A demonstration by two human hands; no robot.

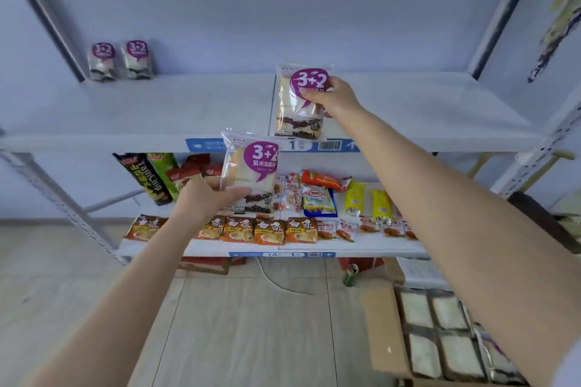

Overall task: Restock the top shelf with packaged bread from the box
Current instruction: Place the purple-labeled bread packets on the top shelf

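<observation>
Right hand grip holds a bread packet by its upper right, upright over the top shelf front edge. Left hand grip holds a second packet below that edge. Two packets stand at rear left. Box on floor, lower right.

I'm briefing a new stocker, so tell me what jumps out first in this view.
Two bread packs with purple labels stand out: the right hand holds one over the top shelf, the left hand holds another lower down. Two matching packs stand at the shelf's back left, and the open box sits on the floor, lower right.
</observation>
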